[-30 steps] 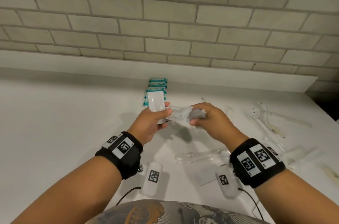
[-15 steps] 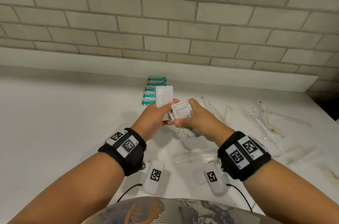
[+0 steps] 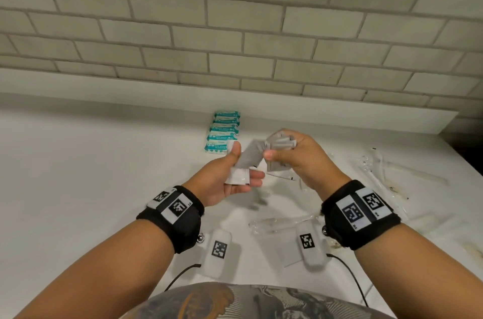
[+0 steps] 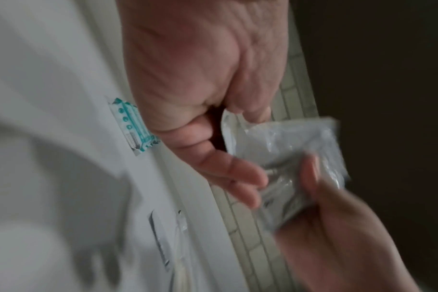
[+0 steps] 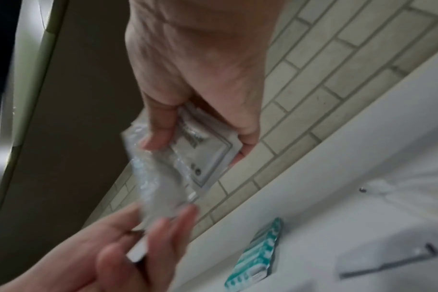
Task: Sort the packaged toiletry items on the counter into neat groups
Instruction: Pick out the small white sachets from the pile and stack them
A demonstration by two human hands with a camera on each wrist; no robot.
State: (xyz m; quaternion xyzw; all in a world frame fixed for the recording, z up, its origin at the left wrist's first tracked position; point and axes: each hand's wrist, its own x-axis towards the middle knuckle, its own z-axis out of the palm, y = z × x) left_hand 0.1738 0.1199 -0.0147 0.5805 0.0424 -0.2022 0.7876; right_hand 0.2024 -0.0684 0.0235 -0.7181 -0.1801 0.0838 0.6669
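Passing a sachet across: since half a second ago the hands have parted, and a grey flat sachet (image 3: 251,159) now bridges them in mid-air above the tabletop (image 3: 78,175). Earlier the right hand held its printed packets against the left's white one.

Nearest, the left hand (image 3: 230,183) pinches a white sachet (image 3: 237,176) between thumb and fingers, palm half up; the grey sachet's lower end sits under that thumb. The right hand (image 3: 295,159) is clenched on a small stack of printed sachets (image 3: 281,142), thumb on the grey one's upper end. Which hand carries its weight: can't tell, motion blur.

Read: same-type sachets are being gathered into one hand before being set down, so the group is unfinished.

Beyond the hands, a tidy row of teal packets (image 3: 223,133) lies by the backsplash, well apart from the held sachets. To the right, clear-wrapped long items (image 3: 376,172) lie scattered, unsorted.
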